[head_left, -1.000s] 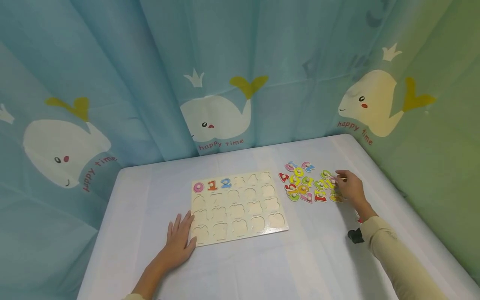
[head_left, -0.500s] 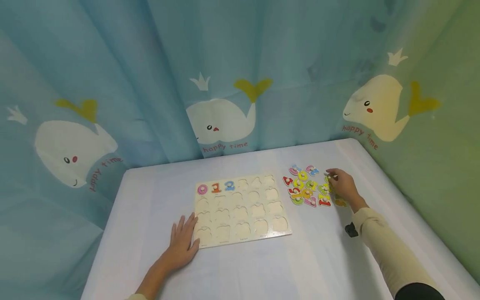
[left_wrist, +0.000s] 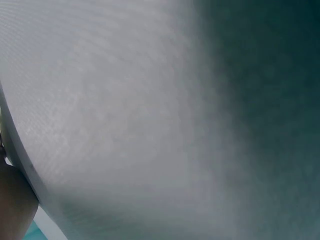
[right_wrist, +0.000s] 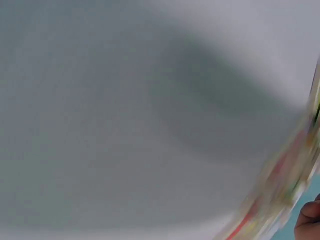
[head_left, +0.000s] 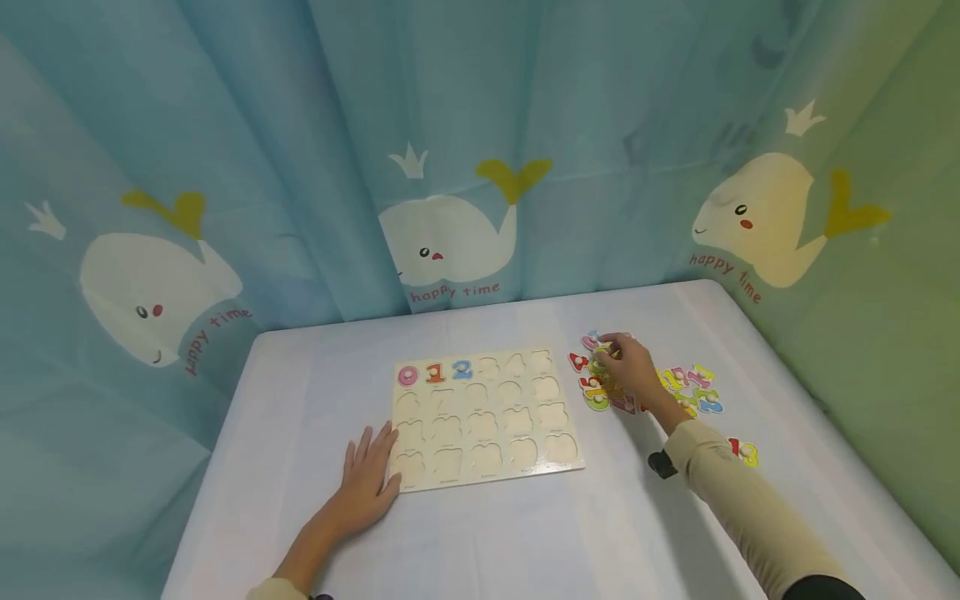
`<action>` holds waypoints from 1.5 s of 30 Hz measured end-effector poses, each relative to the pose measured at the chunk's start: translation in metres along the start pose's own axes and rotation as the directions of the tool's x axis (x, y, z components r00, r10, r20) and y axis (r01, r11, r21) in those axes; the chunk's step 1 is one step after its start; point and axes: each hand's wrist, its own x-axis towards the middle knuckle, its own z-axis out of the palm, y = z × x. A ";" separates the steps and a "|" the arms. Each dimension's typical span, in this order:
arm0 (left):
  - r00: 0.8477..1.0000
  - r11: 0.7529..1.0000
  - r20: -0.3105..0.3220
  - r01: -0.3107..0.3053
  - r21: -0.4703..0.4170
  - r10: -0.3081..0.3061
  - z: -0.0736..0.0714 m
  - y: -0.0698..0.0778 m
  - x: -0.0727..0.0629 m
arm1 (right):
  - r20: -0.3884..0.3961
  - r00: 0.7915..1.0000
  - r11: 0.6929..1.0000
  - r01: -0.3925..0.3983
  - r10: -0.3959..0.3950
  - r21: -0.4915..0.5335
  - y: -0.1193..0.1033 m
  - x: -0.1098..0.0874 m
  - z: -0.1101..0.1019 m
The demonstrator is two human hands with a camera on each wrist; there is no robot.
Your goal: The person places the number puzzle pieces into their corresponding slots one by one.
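Observation:
A pale wooden number puzzle board (head_left: 491, 481) lies on the table. A pink 0 (head_left: 407, 376), an orange 1 (head_left: 435, 372) and a blue 2 (head_left: 462, 369) sit in its top row. My left hand (head_left: 365, 483) rests flat, fingers spread, against the board's left edge. Over the pile of loose pieces, my right hand (head_left: 632, 367) pinches what looks like a green number puzzle piece (head_left: 599, 362), partly hidden by the fingers. Beside it lie a red 4 (head_left: 578, 362) and a red 5 (head_left: 591, 382). The wrist views are mostly blurred cloth.
More loose number pieces (head_left: 701, 376) lie to the right of my right wrist. A red and yellow piece (head_left: 744, 452) lies apart, nearer the right edge. A black object (head_left: 662, 464) shows by the right cuff. A curtain (head_left: 322, 208) hangs behind the white-covered table.
My right hand has moved left across the pile, uncovering the pieces on the right. A green piece has left its place there. The left hand stays by the board.

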 end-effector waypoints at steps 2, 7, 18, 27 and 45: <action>1.000 1.000 0.004 0.003 0.001 -0.003 0.001 0.000 0.001 | 0.022 0.999 0.999 0.028 -0.029 0.025 -0.013 0.003 0.016; 1.000 1.000 0.003 0.007 0.001 -0.007 0.001 -0.001 0.001 | 0.074 0.996 0.997 0.048 -0.053 0.067 -0.046 0.014 0.052; 1.000 1.000 -0.018 -0.010 -0.016 0.010 0.001 0.001 0.000 | 0.231 0.969 0.996 0.087 -0.090 0.023 -0.099 0.027 0.110; 1.000 1.000 -0.015 -0.005 0.005 0.005 0.003 0.000 -0.002 | 0.179 0.981 0.997 0.076 -0.071 -0.022 -0.113 0.036 0.135; 1.000 1.000 0.000 0.026 -0.008 -0.026 -0.001 0.002 -0.002 | 0.215 0.976 0.991 0.053 -0.026 -0.123 -0.121 0.038 0.138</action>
